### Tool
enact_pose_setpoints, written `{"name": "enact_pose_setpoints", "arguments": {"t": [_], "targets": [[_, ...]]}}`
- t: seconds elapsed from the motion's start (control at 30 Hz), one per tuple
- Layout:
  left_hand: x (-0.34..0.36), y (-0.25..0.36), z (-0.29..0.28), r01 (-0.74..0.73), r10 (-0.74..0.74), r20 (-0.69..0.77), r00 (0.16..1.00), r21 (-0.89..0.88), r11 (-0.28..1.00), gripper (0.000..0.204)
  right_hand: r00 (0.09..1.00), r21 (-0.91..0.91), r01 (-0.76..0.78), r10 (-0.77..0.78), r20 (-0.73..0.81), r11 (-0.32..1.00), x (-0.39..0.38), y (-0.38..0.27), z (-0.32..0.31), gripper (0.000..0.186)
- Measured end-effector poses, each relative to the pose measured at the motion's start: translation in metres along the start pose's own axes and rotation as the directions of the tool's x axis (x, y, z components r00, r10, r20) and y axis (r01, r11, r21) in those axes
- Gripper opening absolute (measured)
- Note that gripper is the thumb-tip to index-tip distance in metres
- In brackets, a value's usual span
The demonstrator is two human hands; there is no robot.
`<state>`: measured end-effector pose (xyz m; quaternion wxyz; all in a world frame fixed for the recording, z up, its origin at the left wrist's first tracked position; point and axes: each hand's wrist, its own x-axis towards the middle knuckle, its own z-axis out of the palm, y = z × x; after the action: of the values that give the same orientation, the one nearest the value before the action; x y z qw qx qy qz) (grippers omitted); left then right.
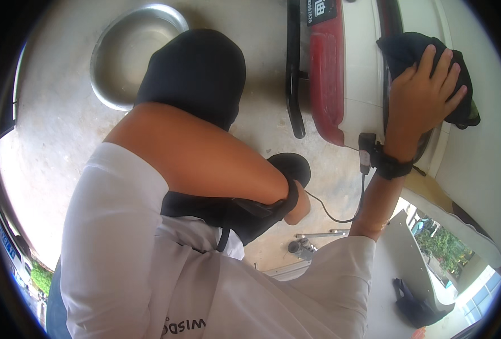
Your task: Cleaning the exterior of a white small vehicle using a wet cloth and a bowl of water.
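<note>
My right hand [425, 93] holds a bunched dark cloth [414, 48] against the white body panel [479, 56] of a vehicle. Its fingers are spread over the cloth, and the back of the hand shows. A black band with a small device [394, 162] is strapped round that wrist. My left arm bends across in front of my dark-clad legs, near the knee [197, 68]. Of my left hand [299, 206] only a small part shows beyond a black wristband [291, 195]; its fingers are hidden.
A round metal basin [103, 70] stands on the concrete floor at the upper left. Beside the vehicle's red lamp [325, 85] runs a black bar [293, 96]. A dark cable [335, 219] hangs by my right wrist. Metal parts [301, 247] lie on the floor below.
</note>
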<state>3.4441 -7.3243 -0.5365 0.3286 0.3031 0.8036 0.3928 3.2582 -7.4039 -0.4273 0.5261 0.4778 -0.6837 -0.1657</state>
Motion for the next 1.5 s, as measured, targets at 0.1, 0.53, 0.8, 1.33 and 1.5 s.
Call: {"name": "enact_pose_setpoints", "arguments": {"t": [0.1, 0.53, 0.8, 1.33, 1.5], "targets": [[0.035, -0.023, 0.049, -0.031, 0.025, 0.055, 0.998, 0.116, 0.993, 0.025, 0.998, 0.029, 0.062, -0.062, 0.026, 0.998, -0.008, -0.01, 0.008, 0.033], [0.022, -0.005, 0.047, 0.104, -0.625, 0.226, 0.747, 0.889, 0.447, 0.049, 0.869, 0.515, 0.174, -0.377, 0.321, 0.839, -0.11, -0.085, 0.003, 0.051], [-0.017, 0.006, 0.019, 0.181, -0.584, 0.146, 0.798, 0.867, 0.464, 0.043, 0.883, 0.419, 0.258, -0.389, 0.265, 0.871, -0.058, -0.123, 0.037, 0.047], [0.01, 0.0, 0.026, 0.072, -0.542, 0.247, 0.804, 0.863, 0.5, 0.042, 0.863, 0.587, -0.01, -0.289, 0.414, 0.81, -0.135, -0.118, -0.002, 0.045], [0.042, -0.005, 0.017, 0.112, -0.626, 0.255, 0.737, 0.867, 0.486, 0.044, 0.809, 0.56, -0.024, -0.313, 0.497, 0.828, -0.143, -0.117, -0.008, 0.051]]}}
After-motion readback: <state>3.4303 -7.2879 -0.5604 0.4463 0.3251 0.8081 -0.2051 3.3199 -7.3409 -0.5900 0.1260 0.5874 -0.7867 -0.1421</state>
